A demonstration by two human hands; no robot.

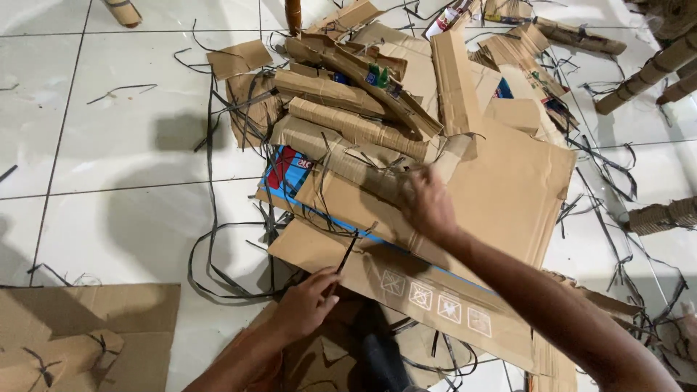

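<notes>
The left hand (305,305) is closed around one end of a black plastic strap (347,254), low on the cardboard pile (501,189) on the tiled floor (123,152). The right hand (428,203), blurred, rests with fingers curled on the rolled cardboard (348,156) at the pile's middle; whether it grips, I cannot tell.

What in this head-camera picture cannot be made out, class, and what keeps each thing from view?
- Right hand: fingers motion-blurred on the cardboard pile; its grip cannot be read.
- Left hand: pinches a black strap; the strap's lower end is hidden behind the fingers.
- Flat box: its underside and the floor below are covered.
- Rolled cardboard, top right: cut off by the frame edge.
- Printed marks on the box: too small to read.
</notes>
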